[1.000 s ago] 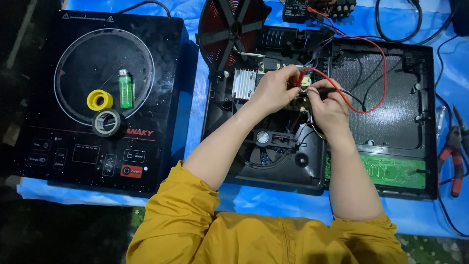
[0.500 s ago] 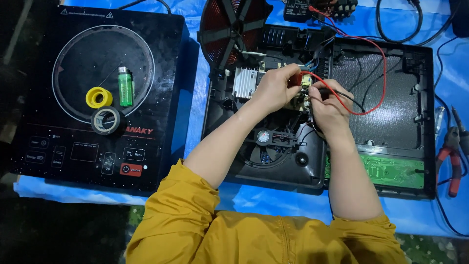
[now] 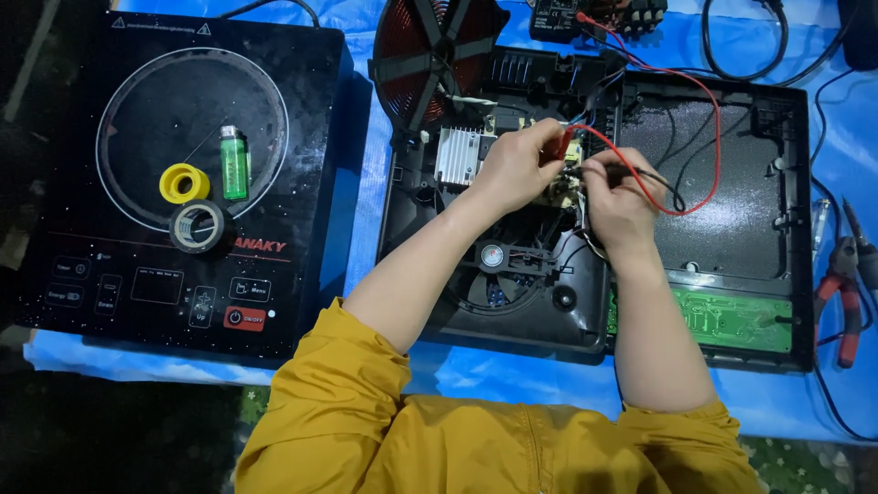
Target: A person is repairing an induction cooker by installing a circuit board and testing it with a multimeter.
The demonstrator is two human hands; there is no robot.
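Observation:
An opened black cooker base (image 3: 732, 183) lies on a blue sheet. My left hand (image 3: 514, 166) pinches a red test probe (image 3: 564, 144) over a small circuit board (image 3: 558, 190) in the middle of the base. Its red wire (image 3: 712, 155) loops right and runs up to a meter (image 3: 594, 14) at the top. Close beside it, my right hand (image 3: 617, 197) holds a black probe wire (image 3: 660, 178) against the same board. The probe tips are hidden by my fingers. A metal heat sink (image 3: 455, 155) sits just left of my left hand.
A red coil disc (image 3: 430, 46) is tipped up at the base's top left, a fan (image 3: 498, 265) and a green board (image 3: 722, 320) below. The glass top panel (image 3: 82, 137) at left carries a yellow tape roll (image 3: 183, 183), green lighter (image 3: 234, 163) and grey tape roll (image 3: 199, 226). Red-handled pliers (image 3: 841, 293) lie far right.
Both hands stay on the small board with the probes; only slight finger shifts and a small move of the camera.

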